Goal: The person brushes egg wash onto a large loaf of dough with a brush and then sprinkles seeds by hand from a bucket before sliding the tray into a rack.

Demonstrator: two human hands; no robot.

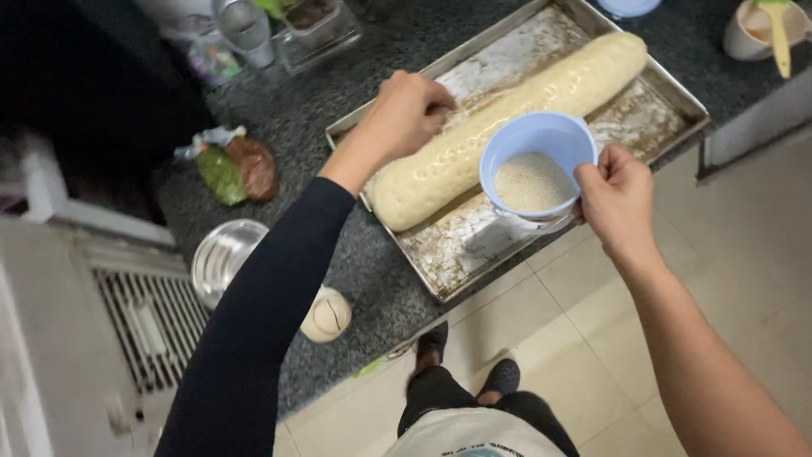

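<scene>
My right hand (622, 199) grips the pale blue plastic bowl (539, 161) of sesame; left hand (406, 114) fingers pinched (seeds unseen) above the long pale dough log (507, 114), centre frame. I'd scatter evenly.

The left hand (406, 114) curls over the long dough loaf (507, 118), so its fingertips and whatever they pinch cannot be made out. At the counter's (296, 118) back edge, a clear jar (245, 25), a glass container (321, 30) and a pale blue lid (628, 7) run out of view. At its far right corner, a cream cup (748, 34) with a yellow-green utensil (780, 38) is also partly cut off.
</scene>
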